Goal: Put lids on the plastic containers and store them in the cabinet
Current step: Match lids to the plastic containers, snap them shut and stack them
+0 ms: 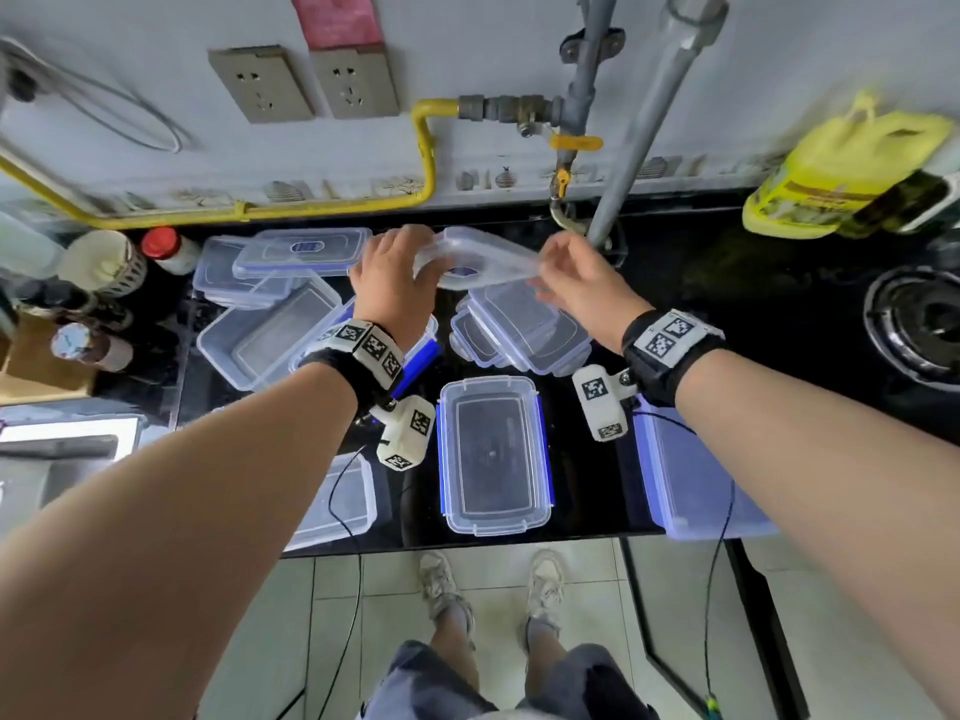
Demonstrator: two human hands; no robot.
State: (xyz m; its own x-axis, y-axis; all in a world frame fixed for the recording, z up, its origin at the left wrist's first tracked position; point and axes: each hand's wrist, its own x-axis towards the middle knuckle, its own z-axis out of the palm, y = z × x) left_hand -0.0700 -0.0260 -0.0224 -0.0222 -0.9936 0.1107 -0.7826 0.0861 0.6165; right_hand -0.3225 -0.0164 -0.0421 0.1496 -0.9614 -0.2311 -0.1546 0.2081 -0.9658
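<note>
My left hand (396, 283) and my right hand (582, 280) both grip a clear plastic lid (480, 257), held tilted above the black counter (582, 491). Directly under the lid sit stacked open containers (524, 330). A closed container with blue clips (493, 454) lies at the counter's front centre. Another clear container with a lid on it (304, 249) rests on a stack at the back left, and an open container (270, 337) lies in front of it. More containers sit at the front left (337, 504) and front right (691, 475).
Bottles and jars (104, 262) crowd the left end of the counter. A gas burner (919, 324) is at the right, a yellow bag (852, 174) behind it. Pipes (639, 127) run down the wall just behind my hands. Tiled floor and my feet lie below the counter edge.
</note>
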